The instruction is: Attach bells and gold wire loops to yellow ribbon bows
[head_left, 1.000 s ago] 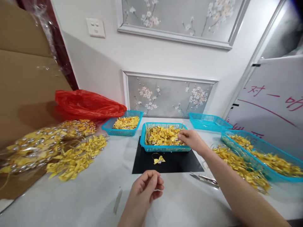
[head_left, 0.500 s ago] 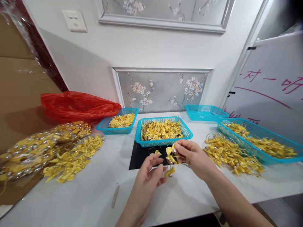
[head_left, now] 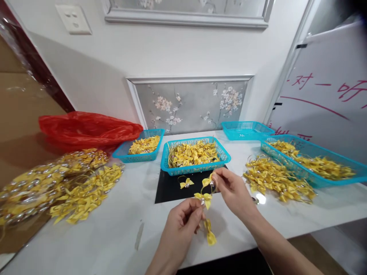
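Note:
Between my hands hangs a short chain of yellow ribbon bows (head_left: 207, 199) with silvery beads and thin loops. My right hand (head_left: 233, 190) pinches the top bow. Lower down, my left hand (head_left: 183, 219) is closed on the chain beside the middle bow, and another bow dangles below its fingers. A single yellow bow (head_left: 187, 183) with a bead and a thin loop lies on the black mat (head_left: 166, 190), apart from both hands. Just behind the mat, a blue basket (head_left: 195, 169) is full of similar bows.
A heap of bows (head_left: 279, 179) lies on the right beside a long blue basket (head_left: 304, 173). More beaded bow strands (head_left: 88, 194) are piled on the left, near a red plastic bag (head_left: 88, 128). Two other blue baskets (head_left: 246, 133) stand at the back.
My left hand has gone from loose, spread fingers to a pinch on the chain. The chain is now stretched between both hands, and the view has shifted slightly.

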A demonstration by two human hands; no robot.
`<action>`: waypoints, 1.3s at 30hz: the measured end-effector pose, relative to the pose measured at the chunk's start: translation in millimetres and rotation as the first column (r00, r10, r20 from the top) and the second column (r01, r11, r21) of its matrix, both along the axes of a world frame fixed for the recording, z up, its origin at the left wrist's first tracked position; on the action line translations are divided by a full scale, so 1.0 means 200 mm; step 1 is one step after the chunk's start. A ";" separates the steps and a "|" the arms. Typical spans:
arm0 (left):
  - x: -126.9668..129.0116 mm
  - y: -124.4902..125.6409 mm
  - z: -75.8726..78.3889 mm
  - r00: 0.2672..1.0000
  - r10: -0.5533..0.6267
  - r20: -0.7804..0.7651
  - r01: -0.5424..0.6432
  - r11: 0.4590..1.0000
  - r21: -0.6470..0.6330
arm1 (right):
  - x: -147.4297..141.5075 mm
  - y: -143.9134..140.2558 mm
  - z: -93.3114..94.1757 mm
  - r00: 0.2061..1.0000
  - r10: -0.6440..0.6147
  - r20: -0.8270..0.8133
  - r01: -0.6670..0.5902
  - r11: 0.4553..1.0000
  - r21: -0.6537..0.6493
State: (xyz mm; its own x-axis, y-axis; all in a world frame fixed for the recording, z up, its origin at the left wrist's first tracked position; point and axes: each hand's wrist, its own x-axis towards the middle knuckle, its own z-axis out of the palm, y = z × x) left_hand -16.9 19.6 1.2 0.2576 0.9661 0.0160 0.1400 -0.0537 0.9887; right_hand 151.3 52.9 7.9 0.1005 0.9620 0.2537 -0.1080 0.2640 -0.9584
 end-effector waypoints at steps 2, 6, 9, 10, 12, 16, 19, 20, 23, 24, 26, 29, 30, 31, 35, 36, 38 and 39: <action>-0.01 0.01 -0.01 0.999 0.008 -0.031 -0.008 1.000 0.007 | 0.02 0.01 -0.01 0.999 -0.029 -0.046 0.029 1.000 -0.003; -0.04 0.05 -0.02 0.988 0.095 -0.120 -0.088 0.994 0.062 | 0.04 0.01 0.00 0.985 0.025 -0.172 -0.034 0.998 -0.051; -0.04 0.06 0.00 0.973 0.156 -0.169 -0.136 0.983 0.126 | 0.04 0.00 0.03 0.961 0.079 -0.265 -0.105 0.991 -0.085; -0.04 0.06 0.01 0.970 0.165 -0.179 -0.141 0.980 0.137 | 0.03 0.00 0.03 0.952 0.093 -0.291 -0.125 0.988 -0.092; -0.03 0.05 0.03 0.961 0.192 -0.199 -0.156 0.971 0.182 | 0.03 -0.02 0.05 0.937 0.115 -0.329 -0.156 0.982 -0.102; 0.00 0.02 0.08 0.940 0.271 -0.205 -0.187 0.916 0.355 | 0.01 -0.06 0.07 0.931 0.136 -0.339 -0.181 0.978 -0.106; 0.03 -0.02 0.14 0.950 0.282 -0.134 -0.222 0.911 0.349 | -0.01 -0.11 0.08 0.946 0.130 -0.297 -0.163 0.983 -0.089; 0.03 -0.04 0.16 0.951 0.294 -0.094 -0.249 0.912 0.326 | -0.01 -0.13 0.09 0.958 0.122 -0.261 -0.145 0.987 -0.072; 0.06 -0.10 0.22 0.950 0.313 0.017 -0.307 0.920 0.243 | -0.03 -0.21 0.11 0.996 0.069 -0.056 -0.068 0.998 0.013; 0.06 -0.12 0.23 0.954 0.299 0.036 -0.299 0.929 0.216 | -0.03 -0.23 0.12 0.999 0.047 0.026 -0.049 0.998 0.045; 0.07 -0.14 0.26 0.965 0.254 0.064 -0.261 0.951 0.164 | -0.04 -0.27 0.13 0.991 0.022 0.131 -0.033 0.996 0.082; 0.06 -0.14 0.27 0.972 0.181 0.147 -0.195 0.977 0.086 | -0.05 -0.31 0.14 0.990 0.078 0.117 -0.084 0.995 0.053; 0.06 -0.14 0.26 0.971 0.163 0.178 -0.175 0.983 0.055 | -0.05 -0.32 0.14 0.989 0.119 0.084 -0.121 0.992 0.029; 0.05 -0.13 0.26 0.969 0.146 0.202 -0.154 0.988 0.024 | -0.05 -0.32 0.14 0.986 0.160 0.049 -0.161 0.987 0.007; 0.05 -0.12 0.25 0.970 0.101 0.220 -0.092 0.995 -0.048 | -0.04 -0.31 0.13 0.966 0.257 -0.028 -0.258 0.965 -0.036; 0.05 -0.11 0.25 0.972 0.082 0.221 -0.072 0.996 -0.054 | -0.03 -0.31 0.13 0.962 0.271 -0.044 -0.273 0.961 -0.049; 0.05 -0.11 0.24 0.967 0.054 0.247 -0.034 0.996 -0.083 | -0.03 -0.31 0.12 0.950 0.297 -0.100 -0.305 0.949 -0.078; 0.05 -0.11 0.24 0.960 0.050 0.274 -0.022 0.994 -0.108 | -0.03 -0.31 0.11 0.945 0.301 -0.130 -0.314 0.945 -0.088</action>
